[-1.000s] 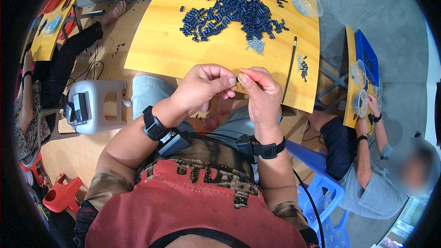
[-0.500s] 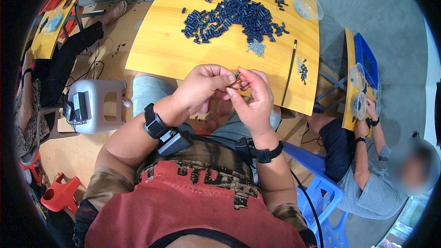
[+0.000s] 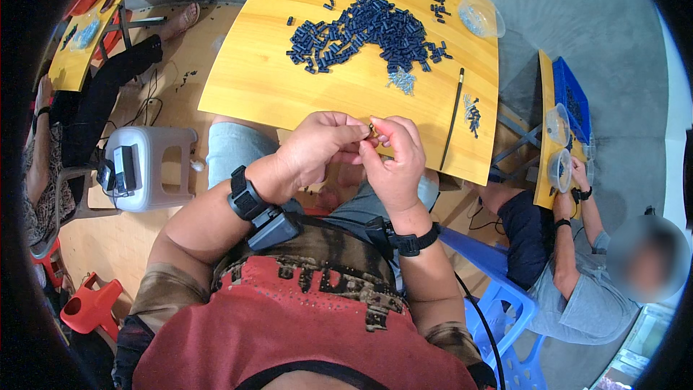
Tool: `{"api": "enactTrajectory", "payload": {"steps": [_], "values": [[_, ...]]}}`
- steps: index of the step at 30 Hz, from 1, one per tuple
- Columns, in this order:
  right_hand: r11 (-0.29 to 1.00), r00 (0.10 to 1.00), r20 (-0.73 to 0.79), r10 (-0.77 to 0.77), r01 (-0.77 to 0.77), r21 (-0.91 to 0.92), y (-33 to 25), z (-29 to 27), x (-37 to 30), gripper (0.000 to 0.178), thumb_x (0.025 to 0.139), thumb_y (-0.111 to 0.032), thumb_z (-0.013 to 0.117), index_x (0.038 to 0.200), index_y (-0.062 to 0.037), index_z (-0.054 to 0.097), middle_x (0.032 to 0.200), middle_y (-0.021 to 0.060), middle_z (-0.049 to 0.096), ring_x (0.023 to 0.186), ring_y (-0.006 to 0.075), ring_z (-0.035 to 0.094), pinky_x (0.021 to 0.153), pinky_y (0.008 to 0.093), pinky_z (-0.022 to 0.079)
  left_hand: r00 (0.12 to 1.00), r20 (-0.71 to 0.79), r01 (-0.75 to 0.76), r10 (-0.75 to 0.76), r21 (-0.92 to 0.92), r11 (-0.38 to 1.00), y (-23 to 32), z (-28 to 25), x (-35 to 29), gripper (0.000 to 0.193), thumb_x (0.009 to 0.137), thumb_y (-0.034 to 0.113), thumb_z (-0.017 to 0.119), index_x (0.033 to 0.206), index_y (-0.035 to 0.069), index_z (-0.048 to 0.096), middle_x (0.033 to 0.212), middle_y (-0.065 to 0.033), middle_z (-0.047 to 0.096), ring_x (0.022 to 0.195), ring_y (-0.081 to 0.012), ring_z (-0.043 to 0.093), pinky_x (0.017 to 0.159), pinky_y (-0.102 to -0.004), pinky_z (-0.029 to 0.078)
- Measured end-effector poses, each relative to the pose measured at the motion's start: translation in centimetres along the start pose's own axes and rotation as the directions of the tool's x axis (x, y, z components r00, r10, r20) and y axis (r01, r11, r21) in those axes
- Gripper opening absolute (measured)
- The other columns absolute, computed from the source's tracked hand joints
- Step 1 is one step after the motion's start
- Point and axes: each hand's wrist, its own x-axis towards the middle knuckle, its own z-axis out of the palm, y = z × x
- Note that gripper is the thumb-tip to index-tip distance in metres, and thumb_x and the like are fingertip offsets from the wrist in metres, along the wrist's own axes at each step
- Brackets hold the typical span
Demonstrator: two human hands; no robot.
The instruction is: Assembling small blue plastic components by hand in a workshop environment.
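Note:
My left hand (image 3: 326,146) and my right hand (image 3: 394,164) meet just off the near edge of the yellow table (image 3: 253,72). Between their fingertips is a small dark piece (image 3: 372,131), mostly covered by the fingers. Both hands are closed in a pinch around it. Beyond them on the tabletop lies a large heap of small black cylindrical pieces (image 3: 390,32). A little pile of silvery screw-like bits (image 3: 401,81) touches its near side. To the right are a thin black rod (image 3: 452,119) and a mixed cluster of black and silvery bits (image 3: 473,115).
A clear plastic bowl (image 3: 481,14) stands at the table's far right corner. A blue plastic chair (image 3: 498,303) is close on my right, and a person (image 3: 577,267) works at another table. On the left stand a whitish stool (image 3: 153,166) and a red stool (image 3: 92,306).
Both hands have dipped slightly toward me and drawn their fingertips closer around the small piece, which shows less now. The view has shifted a little; the heap looks unchanged.

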Motion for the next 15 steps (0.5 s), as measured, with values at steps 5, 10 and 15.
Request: {"api": "enactTrajectory", "payload": {"steps": [5,10,15], "values": [[0.999,0.999,0.013,-0.037,0.037,-0.005,0.8,-0.1,-0.2,0.030,0.064,0.001,0.067,0.093,-0.0012,0.059,0.090,0.0132,0.056,0.078,0.0247,0.058,0.067,0.0312,0.049,1.000,-0.016,-0.003,0.002,-0.035,0.999,-1.0,-0.2,0.3,0.016,0.090,0.016,0.053,0.092,0.001,0.059,0.083,-0.0066,0.063,0.069,-0.0128,0.059,0.063,-0.0245,0.050],[0.998,0.997,0.062,-0.052,0.051,0.025,1.7,-0.2,-0.9,0.030,0.064,-0.002,0.067,0.093,-0.0012,0.059,0.088,0.0130,0.055,0.077,0.0254,0.057,0.066,0.0325,0.048,0.999,0.020,0.042,-0.042,0.006,0.999,-1.5,-1.0,0.5,0.016,0.090,0.017,0.053,0.093,0.002,0.060,0.084,-0.0056,0.062,0.072,-0.0121,0.059,0.066,-0.0245,0.050],[0.988,0.975,0.165,0.151,-0.151,-0.011,1.1,0.1,-1.7,0.032,0.061,-0.003,0.069,0.091,-0.0015,0.057,0.085,0.0121,0.055,0.075,0.0284,0.055,0.065,0.0346,0.047,0.990,-0.004,0.138,-0.138,0.020,0.990,-3.6,-1.6,0.5,0.016,0.092,0.017,0.051,0.097,0.003,0.058,0.088,-0.0033,0.060,0.075,-0.0116,0.059,0.069,-0.0241,0.051]]}}
